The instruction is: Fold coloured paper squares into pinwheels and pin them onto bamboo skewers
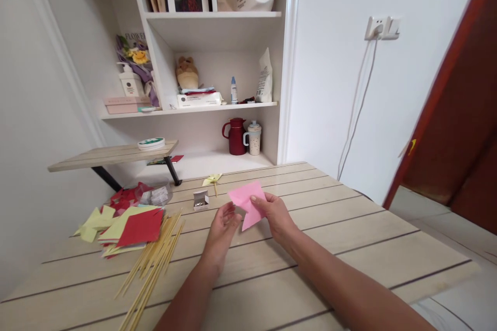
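Note:
My right hand (276,214) pinches a pink sheet of paper (248,197) above the table, its thumb lying on top. A notch shows in the sheet's lower left edge, where a slit seems to part it. Just left of the sheet is my left hand (222,230), its fingers loosely bent and apart, with nothing visible in them. Beyond the hands lie a small open box (201,200) with tiny metallic pieces inside and a pale yellow paper pinwheel (212,180) on a stick.
On the left of the slatted table (349,238) are thin wooden sticks (155,258), a stack of red and yellow paper (140,227), folded yellow paper (93,223) and a clear container (157,195). A small raised shelf (112,155) stands behind them. White shelving (213,15) backs the table.

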The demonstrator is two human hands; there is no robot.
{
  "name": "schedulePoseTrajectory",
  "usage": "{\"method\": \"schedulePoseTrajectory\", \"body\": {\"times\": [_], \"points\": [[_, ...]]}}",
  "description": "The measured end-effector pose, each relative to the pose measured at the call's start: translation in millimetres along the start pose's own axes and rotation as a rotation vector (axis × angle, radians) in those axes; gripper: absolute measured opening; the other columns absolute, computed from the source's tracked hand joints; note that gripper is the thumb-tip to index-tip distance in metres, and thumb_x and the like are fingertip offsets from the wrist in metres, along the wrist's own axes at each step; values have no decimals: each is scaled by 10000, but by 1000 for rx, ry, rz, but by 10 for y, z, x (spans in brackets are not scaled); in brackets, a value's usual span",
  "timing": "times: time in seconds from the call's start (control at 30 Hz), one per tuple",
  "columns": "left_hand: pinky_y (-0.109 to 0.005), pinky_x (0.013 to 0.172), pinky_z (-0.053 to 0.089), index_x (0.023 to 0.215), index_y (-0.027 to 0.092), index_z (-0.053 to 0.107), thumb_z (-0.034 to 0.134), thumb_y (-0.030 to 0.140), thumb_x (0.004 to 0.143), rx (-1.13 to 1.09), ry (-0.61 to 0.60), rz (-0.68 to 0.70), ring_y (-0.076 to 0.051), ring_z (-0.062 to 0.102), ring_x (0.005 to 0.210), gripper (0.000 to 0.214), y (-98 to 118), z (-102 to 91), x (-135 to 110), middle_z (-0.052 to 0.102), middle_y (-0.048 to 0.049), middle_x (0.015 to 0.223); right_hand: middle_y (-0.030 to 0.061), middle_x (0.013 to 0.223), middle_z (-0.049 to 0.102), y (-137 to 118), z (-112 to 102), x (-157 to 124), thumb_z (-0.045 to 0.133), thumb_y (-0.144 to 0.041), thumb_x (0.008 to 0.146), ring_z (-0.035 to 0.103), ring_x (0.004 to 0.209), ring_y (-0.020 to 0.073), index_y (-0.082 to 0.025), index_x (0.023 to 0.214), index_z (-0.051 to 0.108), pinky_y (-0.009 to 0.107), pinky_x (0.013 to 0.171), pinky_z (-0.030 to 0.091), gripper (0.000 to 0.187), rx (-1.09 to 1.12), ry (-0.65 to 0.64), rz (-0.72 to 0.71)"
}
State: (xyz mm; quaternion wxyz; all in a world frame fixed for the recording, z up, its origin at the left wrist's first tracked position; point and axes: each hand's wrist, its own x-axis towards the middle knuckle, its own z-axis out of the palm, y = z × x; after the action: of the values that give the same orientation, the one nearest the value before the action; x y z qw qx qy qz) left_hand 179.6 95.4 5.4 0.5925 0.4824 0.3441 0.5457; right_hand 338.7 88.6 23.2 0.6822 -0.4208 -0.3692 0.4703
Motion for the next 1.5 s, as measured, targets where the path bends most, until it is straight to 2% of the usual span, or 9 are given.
{"method": "schedulePoseTrajectory", "body": {"times": [0.17, 0.4, 0.53, 0.67, 0.83, 1.2, 1.4, 1.5], "points": [[-354, 951, 469, 1114, 146, 702, 863, 393, 659, -56, -53, -58, -275, 661, 1084, 543, 45, 80, -57, 721, -159, 1163, 51, 682, 683, 70, 74, -62, 868, -428, 574, 547, 604, 162, -129, 745, 729, 292, 582, 394, 371, -38, -69, 3], [-366, 900, 487, 1017, 103, 754, 863, 390, 649, 18, -40, -103, -290, 693, 984, 480, 18, 33, -37, 775, -139, 965, 42, 684, 664, 51, 93, -109, 860, -418, 588, 523, 605, 152, -128, 764, 731, 288, 585, 379, 363, -30, -95, 21], [-352, 857, 497, 996, 104, 760, 863, 390, 642, 36, -26, -100, -271, 701, 928, 467, 8, 25, -37, 774, -141, 997, 48, 710, 675, 60, 87, -111, 868, -450, 585, 532, 623, 154, -127, 777, 727, 288, 595, 394, 401, -4, -97, 49], [-344, 846, 499, 978, 100, 762, 872, 385, 622, 46, -19, -119, -269, 702, 926, 470, 7, 13, -30, 768, -151, 1033, 40, 688, 667, 64, 72, -106, 829, -524, 644, 526, 607, 140, -131, 760, 713, 280, 598, 387, 425, 17, -113, 75], [-349, 839, 499, 970, 97, 762, 876, 383, 609, 40, -5, -125, -271, 700, 918, 475, -4, -4, -17, 768, -158, 1024, 43, 715, 686, 18, 30, -93, 846, -497, 640, 547, 625, 145, -139, 762, 717, 274, 601, 389, 399, -34, -135, 53], [-335, 830, 497, 950, 89, 767, 857, 395, 633, 107, -1, -118, -245, 691, 878, 450, 10, 13, -20, 772, -152, 979, 77, 782, 736, -1, 21, -114, 859, -452, 628, 614, 663, 174, -133, 833, 759, 291, 632, 449, 393, -59, -269, 121], [-333, 812, 501, 937, 93, 767, 864, 394, 626, 103, 7, -127, -248, 691, 866, 444, -3, 7, -37, 773, -144, 942, 65, 701, 715, 69, 10, -81, 874, -399, 591, 586, 609, 161, -118, 756, 752, 284, 586, 421, 349, -109, -191, 99], [-329, 843, 498, 1012, 108, 751, 859, 386, 649, 30, -6, -103, -251, 690, 928, 470, 0, 19, -42, 768, -133, 973, 74, 702, 719, 92, 32, -82, 877, -396, 578, 590, 611, 169, -111, 752, 751, 291, 588, 428, 357, -96, -139, 98]]}}
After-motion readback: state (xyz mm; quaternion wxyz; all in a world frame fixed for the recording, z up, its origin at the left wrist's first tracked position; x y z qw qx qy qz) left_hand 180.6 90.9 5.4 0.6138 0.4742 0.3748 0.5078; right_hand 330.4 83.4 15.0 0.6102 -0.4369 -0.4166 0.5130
